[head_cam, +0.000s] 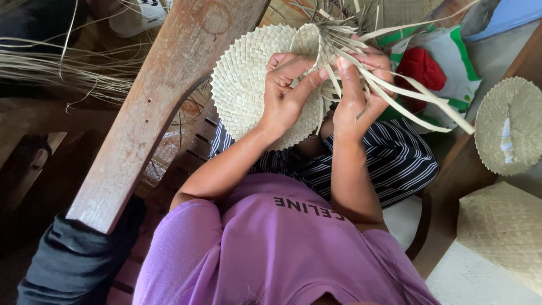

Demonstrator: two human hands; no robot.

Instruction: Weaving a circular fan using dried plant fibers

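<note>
At nine o'clock we note loose dried fibres [62,70], and beside them a slanting wooden beam [152,113] over dark cloth [79,260]. Centre frame, toward twelve o'clock, sits the woven disc [243,85], a half-made piece of pale plaited strips, held up above the lap in the striped skirt [401,164]. Our left hand [288,96] pinches its edge, fingers closed narrow on the weave, which we judge steadies it. Our right hand [355,93] grips the loose strips [406,96] fanning toward three o'clock, closed around them, seemingly to keep them taut and sorted. At three o'clock lies a finished woven round [508,124]; at five o'clock, a woven mat [502,226].
</note>
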